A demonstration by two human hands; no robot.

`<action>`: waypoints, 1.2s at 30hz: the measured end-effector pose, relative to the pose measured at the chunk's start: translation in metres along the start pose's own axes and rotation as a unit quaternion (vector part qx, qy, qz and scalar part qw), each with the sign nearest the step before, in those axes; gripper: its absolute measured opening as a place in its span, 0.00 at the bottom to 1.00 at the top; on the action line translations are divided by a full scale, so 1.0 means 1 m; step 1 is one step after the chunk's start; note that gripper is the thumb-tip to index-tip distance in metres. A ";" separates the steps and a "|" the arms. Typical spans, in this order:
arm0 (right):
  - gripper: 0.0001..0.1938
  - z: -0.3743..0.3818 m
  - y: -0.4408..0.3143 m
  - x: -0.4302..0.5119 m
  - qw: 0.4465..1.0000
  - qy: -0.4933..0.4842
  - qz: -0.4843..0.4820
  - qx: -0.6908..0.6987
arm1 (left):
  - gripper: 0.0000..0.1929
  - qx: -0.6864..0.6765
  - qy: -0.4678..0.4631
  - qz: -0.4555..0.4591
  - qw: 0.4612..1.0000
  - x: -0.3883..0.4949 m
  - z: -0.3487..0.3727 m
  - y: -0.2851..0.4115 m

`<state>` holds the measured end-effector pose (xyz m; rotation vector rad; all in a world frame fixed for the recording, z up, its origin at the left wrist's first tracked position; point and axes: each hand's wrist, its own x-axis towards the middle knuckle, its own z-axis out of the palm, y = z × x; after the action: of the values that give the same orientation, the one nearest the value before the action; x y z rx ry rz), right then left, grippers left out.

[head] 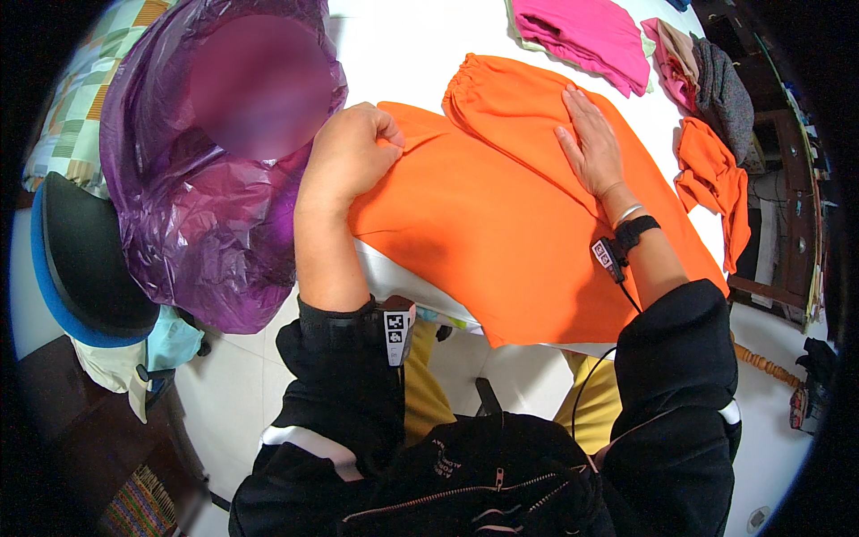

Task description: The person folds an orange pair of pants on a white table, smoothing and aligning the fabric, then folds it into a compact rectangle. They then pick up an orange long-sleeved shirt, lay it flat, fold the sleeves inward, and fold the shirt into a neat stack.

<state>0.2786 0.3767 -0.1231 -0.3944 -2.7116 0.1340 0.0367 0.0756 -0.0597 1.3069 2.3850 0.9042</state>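
An orange garment (496, 221) with an elastic-gathered cuff lies spread before me, its near edge hanging over the front of the white tabletop (396, 40). At its left side, my left hand (352, 151) pinches a raised fold of the cloth between thumb and fingers. My right hand (594, 137) rests flat on the part that ends in the gathered cuff, holding nothing. A bracelet and a black strap with a small device circle the right wrist.
A purple plastic bag (221, 228) stands left, partly blurred. Folded pink clothing (584, 37) lies at the back; a dark grey knit (721, 94) and another orange cloth (711, 181) lie along the right edge. A black-and-blue chair back (87, 262) is at far left.
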 end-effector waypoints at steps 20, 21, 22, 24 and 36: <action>0.30 -0.002 0.012 -0.006 1.000 0.012 0.000 -0.007 | 0.04 -0.091 -0.194 -0.060 0.975 -0.009 -0.005 0.019; 0.30 -0.002 0.012 -0.006 1.000 0.011 -0.001 -0.008 | 0.04 -0.095 -0.196 -0.059 0.974 -0.009 -0.006 0.019; 0.30 -0.001 0.013 -0.006 1.000 0.011 -0.002 -0.010 | 0.03 -0.092 -0.201 -0.065 0.973 -0.009 -0.006 0.020; 0.30 -0.001 0.015 -0.007 1.000 0.012 -0.001 -0.009 | 0.01 -0.073 -0.211 -0.080 0.972 -0.008 -0.005 0.021; 0.30 -0.003 0.015 -0.008 1.000 0.015 -0.005 -0.007 | 0.09 -0.024 -0.149 -0.043 0.988 -0.002 0.011 0.026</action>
<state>0.2903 0.3891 -0.1257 -0.3841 -2.6850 0.1068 0.0608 0.0890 -0.0515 1.2150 2.1570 0.6830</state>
